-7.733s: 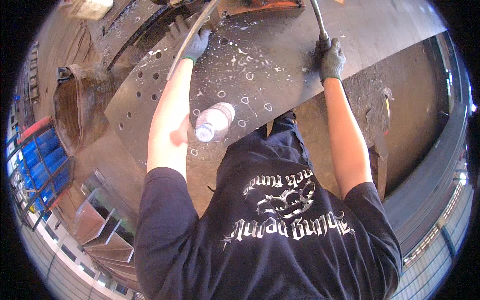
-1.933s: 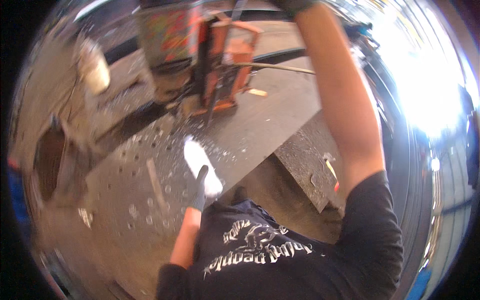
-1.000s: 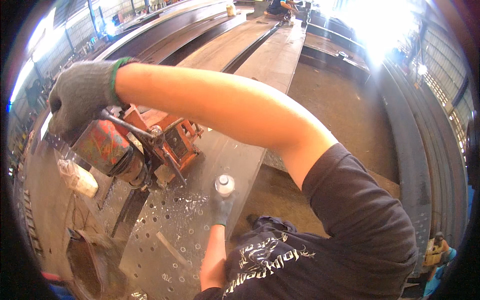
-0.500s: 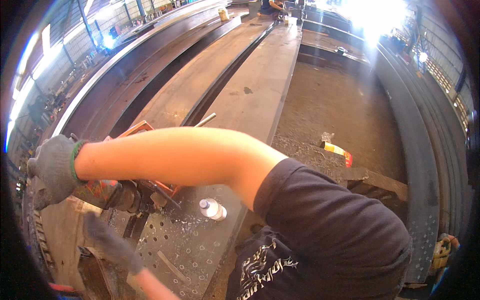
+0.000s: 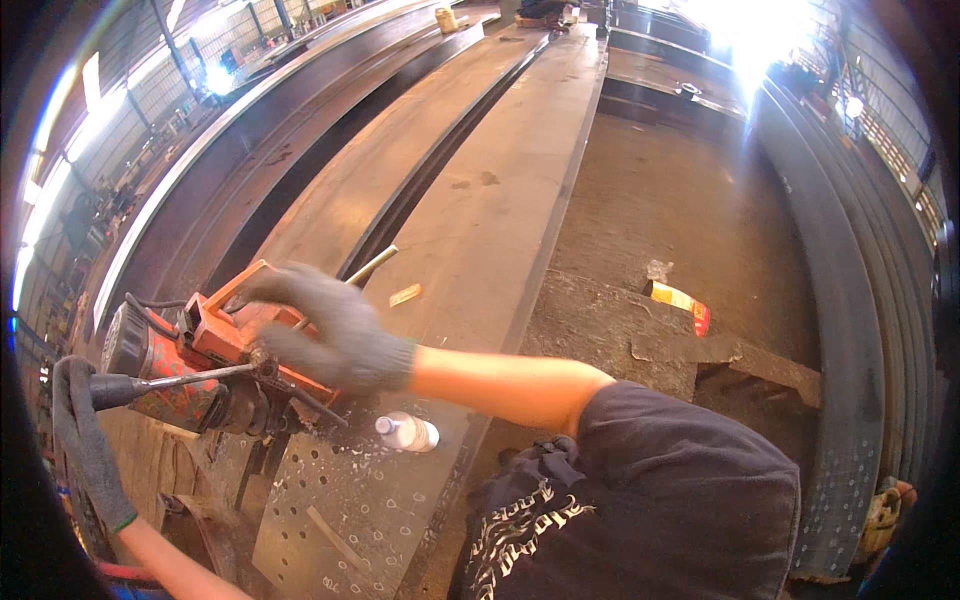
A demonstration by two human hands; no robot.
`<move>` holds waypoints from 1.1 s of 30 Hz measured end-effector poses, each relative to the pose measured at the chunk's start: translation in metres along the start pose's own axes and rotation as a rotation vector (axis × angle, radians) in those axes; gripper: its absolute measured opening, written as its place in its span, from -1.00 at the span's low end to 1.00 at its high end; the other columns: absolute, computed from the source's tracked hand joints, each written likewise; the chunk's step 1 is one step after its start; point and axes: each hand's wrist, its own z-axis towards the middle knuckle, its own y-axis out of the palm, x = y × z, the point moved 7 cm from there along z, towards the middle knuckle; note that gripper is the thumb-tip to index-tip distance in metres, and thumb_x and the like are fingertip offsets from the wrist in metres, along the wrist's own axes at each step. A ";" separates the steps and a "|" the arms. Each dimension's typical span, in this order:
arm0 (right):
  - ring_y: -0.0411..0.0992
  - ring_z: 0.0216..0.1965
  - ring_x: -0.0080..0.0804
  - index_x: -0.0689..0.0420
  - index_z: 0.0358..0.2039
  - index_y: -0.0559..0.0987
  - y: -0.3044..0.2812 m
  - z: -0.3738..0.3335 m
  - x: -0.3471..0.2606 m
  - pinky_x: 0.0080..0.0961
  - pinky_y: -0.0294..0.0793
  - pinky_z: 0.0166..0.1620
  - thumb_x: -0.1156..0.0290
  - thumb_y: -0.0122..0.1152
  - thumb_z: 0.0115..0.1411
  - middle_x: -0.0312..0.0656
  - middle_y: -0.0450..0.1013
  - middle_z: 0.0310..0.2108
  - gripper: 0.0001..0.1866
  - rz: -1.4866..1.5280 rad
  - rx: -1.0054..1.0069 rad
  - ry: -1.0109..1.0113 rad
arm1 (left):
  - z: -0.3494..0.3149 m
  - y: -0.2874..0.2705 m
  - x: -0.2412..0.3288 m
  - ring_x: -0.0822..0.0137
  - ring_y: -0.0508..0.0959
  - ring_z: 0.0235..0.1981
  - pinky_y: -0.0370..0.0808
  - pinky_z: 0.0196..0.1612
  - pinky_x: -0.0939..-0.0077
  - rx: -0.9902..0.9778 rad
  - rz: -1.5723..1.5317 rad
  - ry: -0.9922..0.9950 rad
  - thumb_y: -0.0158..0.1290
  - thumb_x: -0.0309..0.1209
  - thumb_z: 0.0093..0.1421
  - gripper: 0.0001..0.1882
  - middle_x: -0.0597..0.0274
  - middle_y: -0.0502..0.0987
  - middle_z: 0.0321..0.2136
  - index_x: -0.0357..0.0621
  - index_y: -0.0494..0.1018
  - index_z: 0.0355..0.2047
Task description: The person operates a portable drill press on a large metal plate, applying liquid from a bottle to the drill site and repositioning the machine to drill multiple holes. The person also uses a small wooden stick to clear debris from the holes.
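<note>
An orange-red magnetic drill (image 5: 180,385) stands on a steel beam at the left, with a dark motor end and cables. My left hand (image 5: 85,430), in a grey knit glove, is closed at the black grip of the drill's feed lever (image 5: 185,380). In a matching glove, my right hand (image 5: 340,330) is over the drill's orange frame, slightly blurred, thumb and fingers apart. Its fingertips are close to the frame and the lever's hub; contact is hard to make out. Beside the drill, a white plastic bottle (image 5: 408,432) lies tilted on the drilled steel plate (image 5: 365,520).
Long steel beams (image 5: 500,190) run away from me. A small yellowish piece (image 5: 405,294) lies on one. Right of it are a yellow-and-red wrapper (image 5: 680,305) and more beams (image 5: 830,300). Bright light flares at the back, where a person (image 5: 543,10) is partly visible.
My right hand has come from the drill's far-left end to its orange frame. My left hand has risen from below the drill to the lever grip. The lever and yellowish piece now show.
</note>
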 end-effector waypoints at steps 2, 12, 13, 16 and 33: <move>0.60 -0.02 -0.28 0.16 0.10 0.59 -0.025 -0.078 0.074 -0.33 0.56 0.05 0.23 0.21 0.42 -0.02 0.62 -0.06 -0.65 0.021 0.122 0.454 | 0.006 -0.005 0.013 0.31 0.62 -0.15 0.56 -0.01 0.31 -0.027 0.137 0.021 -0.03 -0.20 0.53 -0.57 0.15 0.64 -0.14 -0.29 0.49 0.19; 0.37 0.32 0.11 0.09 0.48 0.21 0.003 -0.290 0.187 -0.04 0.36 0.37 0.03 0.53 0.06 0.10 0.36 0.34 0.06 -0.490 -0.620 0.718 | 0.021 0.049 0.097 -0.03 0.67 -0.36 0.52 -0.26 0.07 -0.325 0.980 0.236 -0.03 -0.29 0.47 -0.73 -0.12 0.58 -0.45 -0.18 0.54 -0.01; 0.33 0.35 0.13 0.09 0.51 0.14 0.014 -0.287 0.186 -0.03 0.34 0.38 -0.01 0.56 0.01 0.11 0.31 0.37 0.15 -0.424 -0.645 0.707 | 0.019 0.047 0.090 -0.06 0.64 -0.35 0.50 -0.26 0.05 -0.341 0.961 0.287 -0.01 -0.28 0.46 -0.74 -0.13 0.56 -0.45 -0.22 0.54 -0.11; 0.29 0.38 0.17 0.08 0.54 0.05 0.044 -0.276 0.192 -0.01 0.31 0.40 -0.10 0.61 -0.07 0.13 0.26 0.40 0.30 -0.267 -0.638 0.669 | 0.014 0.048 0.095 -0.08 0.58 -0.33 0.45 -0.25 0.03 -0.380 0.891 0.308 0.05 -0.26 0.42 -0.69 -0.12 0.52 -0.45 -0.29 0.50 -0.35; 0.53 0.20 0.02 0.23 0.23 0.53 0.092 -0.346 0.195 -0.13 0.47 0.25 -0.51 0.30 0.04 0.19 0.51 0.20 0.08 0.112 -0.504 1.291 | 0.005 0.045 0.075 0.44 0.59 -0.56 0.45 -0.46 0.40 -0.094 0.290 0.021 0.02 -0.08 0.51 -0.56 0.14 0.56 -0.50 -0.25 0.63 -0.18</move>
